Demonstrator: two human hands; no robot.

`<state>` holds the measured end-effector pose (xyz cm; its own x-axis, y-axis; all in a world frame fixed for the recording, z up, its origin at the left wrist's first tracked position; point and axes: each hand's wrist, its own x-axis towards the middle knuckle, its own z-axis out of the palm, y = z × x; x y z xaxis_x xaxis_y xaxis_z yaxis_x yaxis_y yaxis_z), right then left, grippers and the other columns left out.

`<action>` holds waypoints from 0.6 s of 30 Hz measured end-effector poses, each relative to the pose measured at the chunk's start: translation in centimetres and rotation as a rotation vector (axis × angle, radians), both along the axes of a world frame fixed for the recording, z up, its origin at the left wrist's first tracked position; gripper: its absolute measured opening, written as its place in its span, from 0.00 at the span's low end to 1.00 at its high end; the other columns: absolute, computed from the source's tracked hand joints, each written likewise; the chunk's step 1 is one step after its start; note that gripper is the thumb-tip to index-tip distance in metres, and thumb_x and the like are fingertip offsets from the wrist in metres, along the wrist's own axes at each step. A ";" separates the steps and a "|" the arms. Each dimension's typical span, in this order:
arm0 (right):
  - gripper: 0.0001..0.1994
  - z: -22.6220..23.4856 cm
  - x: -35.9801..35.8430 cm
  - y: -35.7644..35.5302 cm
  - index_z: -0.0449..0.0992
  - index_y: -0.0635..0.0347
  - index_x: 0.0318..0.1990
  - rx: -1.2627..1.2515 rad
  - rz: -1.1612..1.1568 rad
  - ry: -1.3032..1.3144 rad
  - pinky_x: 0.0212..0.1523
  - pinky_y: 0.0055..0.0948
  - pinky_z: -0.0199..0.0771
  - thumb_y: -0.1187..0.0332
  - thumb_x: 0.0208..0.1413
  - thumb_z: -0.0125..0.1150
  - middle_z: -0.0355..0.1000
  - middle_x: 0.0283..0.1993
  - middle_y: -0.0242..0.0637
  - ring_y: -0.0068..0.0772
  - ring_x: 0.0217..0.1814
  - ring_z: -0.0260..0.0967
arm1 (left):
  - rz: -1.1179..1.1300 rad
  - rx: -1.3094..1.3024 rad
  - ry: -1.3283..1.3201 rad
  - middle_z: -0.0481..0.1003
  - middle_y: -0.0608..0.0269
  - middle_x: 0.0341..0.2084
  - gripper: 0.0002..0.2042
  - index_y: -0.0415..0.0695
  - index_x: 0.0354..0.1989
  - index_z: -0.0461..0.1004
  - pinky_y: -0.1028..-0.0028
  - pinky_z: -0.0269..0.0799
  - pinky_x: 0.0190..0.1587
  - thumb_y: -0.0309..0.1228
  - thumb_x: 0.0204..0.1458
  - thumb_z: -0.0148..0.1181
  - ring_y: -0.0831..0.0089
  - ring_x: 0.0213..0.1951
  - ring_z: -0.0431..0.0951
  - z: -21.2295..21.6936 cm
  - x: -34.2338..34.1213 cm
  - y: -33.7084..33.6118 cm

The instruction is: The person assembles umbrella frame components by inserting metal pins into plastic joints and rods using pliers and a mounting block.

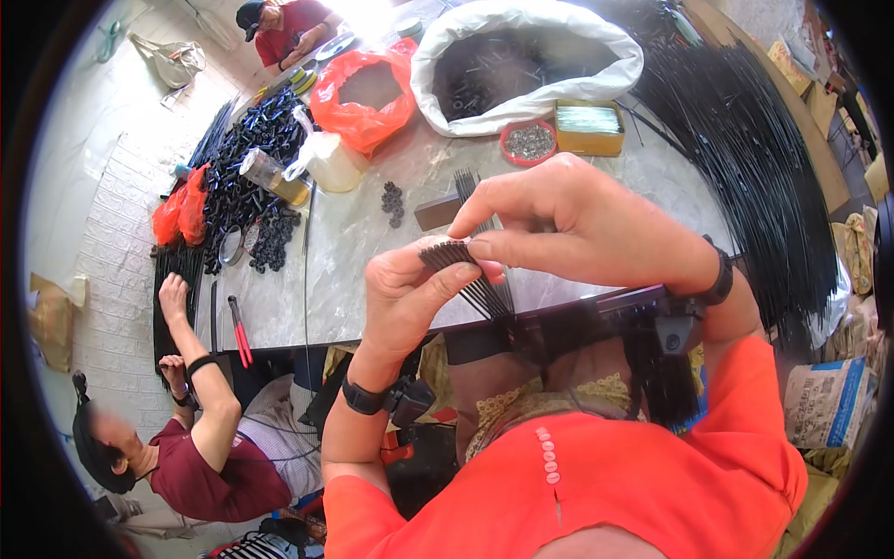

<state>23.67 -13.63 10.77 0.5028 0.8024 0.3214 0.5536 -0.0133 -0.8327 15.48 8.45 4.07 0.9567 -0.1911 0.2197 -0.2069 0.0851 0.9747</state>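
My left hand (410,298) grips a bunch of thin black rods (466,261), thumb pressed across them. The rods fan out upward past my fingers and downward toward the table edge. My right hand (568,224) comes from the right and pinches the top of the same bunch between thumb and forefinger. Both wrists wear black bands with small devices. Both hands hover above the near edge of the grey marble table (372,233).
A white sack (521,56) of black parts, an orange bag (363,93), a red dish (529,142), a yellow box (589,126) and a plastic jug (326,158) stand on the table. Long black rods (754,158) lie at right. Two other people sit at left and far end.
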 end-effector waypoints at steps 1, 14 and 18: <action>0.11 0.2 -0.1 0.0 0.80 0.68 0.40 -0.028 -0.003 0.003 0.36 0.33 0.75 0.69 0.57 0.58 0.77 0.29 0.44 0.38 0.31 0.76 | -0.003 0.004 0.005 0.83 0.54 0.36 0.09 0.31 0.46 0.80 0.69 0.78 0.49 0.20 0.59 0.62 0.69 0.41 0.82 0.1 0.0 -0.1; 0.11 -0.2 0.8 0.8 0.82 0.67 0.42 -0.001 0.130 0.177 0.35 0.24 0.71 0.67 0.58 0.62 0.77 0.28 0.33 0.19 0.31 0.71 | -0.040 0.010 -0.001 0.83 0.52 0.38 0.08 0.32 0.45 0.81 0.70 0.79 0.49 0.19 0.58 0.63 0.69 0.43 0.83 0.0 0.0 0.4; 0.11 0.2 1.1 0.6 0.83 0.64 0.41 -0.036 0.139 0.136 0.30 0.23 0.66 0.66 0.58 0.64 0.76 0.27 0.30 0.16 0.28 0.67 | -0.056 0.032 -0.006 0.83 0.53 0.38 0.09 0.32 0.45 0.81 0.70 0.79 0.49 0.20 0.58 0.64 0.69 0.43 0.83 -0.1 0.0 0.5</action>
